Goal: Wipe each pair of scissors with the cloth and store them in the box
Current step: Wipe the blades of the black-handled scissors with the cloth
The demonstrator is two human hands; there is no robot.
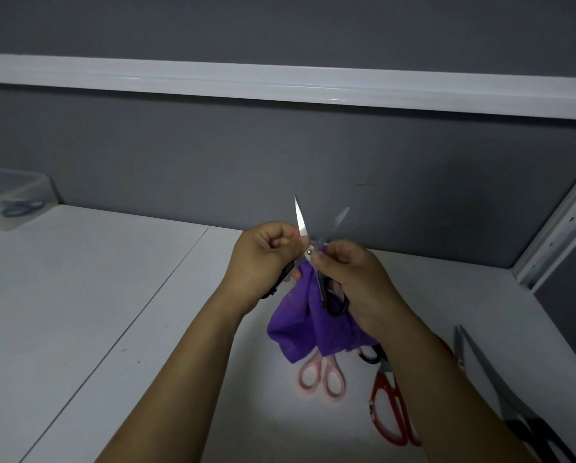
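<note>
Black-handled scissors (302,225) are held up above the white desk with their blades spread apart and pointing up. My left hand (263,259) grips one black handle. My right hand (350,279) pinches the purple cloth (300,325) near the pivot, and the other black handle loop lies against its palm. The cloth hangs down between my hands. A clear plastic box (12,195) stands at the far left of the desk with blue-handled scissors (22,208) inside.
On the desk under the cloth lie pink-handled scissors (323,379). Red-handled scissors (392,406) lie to their right, partly under my right forearm. Large grey-bladed, dark-handled scissors (500,389) lie at the right edge. A grey partition wall runs behind the desk.
</note>
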